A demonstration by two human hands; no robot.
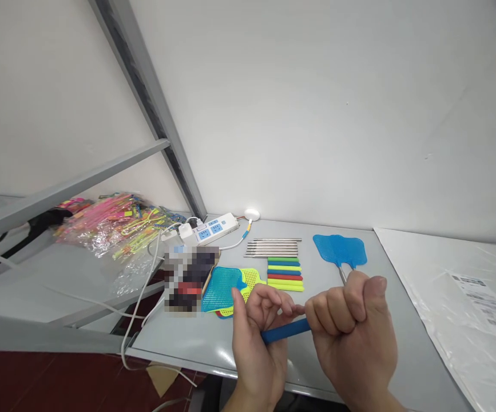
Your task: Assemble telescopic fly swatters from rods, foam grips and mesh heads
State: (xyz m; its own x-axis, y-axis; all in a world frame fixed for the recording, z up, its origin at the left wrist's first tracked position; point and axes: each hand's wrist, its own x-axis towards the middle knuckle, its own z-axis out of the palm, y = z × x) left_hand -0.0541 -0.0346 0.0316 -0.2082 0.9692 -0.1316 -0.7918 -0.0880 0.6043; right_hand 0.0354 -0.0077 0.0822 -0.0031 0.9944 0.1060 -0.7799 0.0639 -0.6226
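My right hand (353,332) is closed in a fist round a blue tube-shaped handle (288,331). The handle's near end rests against the palm of my left hand (262,337), whose thumb stands apart and whose fingers are loosely bent, not wrapped round it. Beyond my right hand lie two overlapping blue fly swatter heads (340,250) on metal rods, partly hidden by that hand. Behind my left hand is a stack of fly swatter heads, a blue-green one (224,290) over yellow (252,277). Coloured handles (285,274) lie in a row below several metal rods (272,248).
A white power strip (215,229) with cables sits at the back left of the grey table (179,343). Bagged colourful items (119,223) lie on the shelf at left. White plastic packaging (453,297) covers the right side. A metal post (157,114) stands at left.
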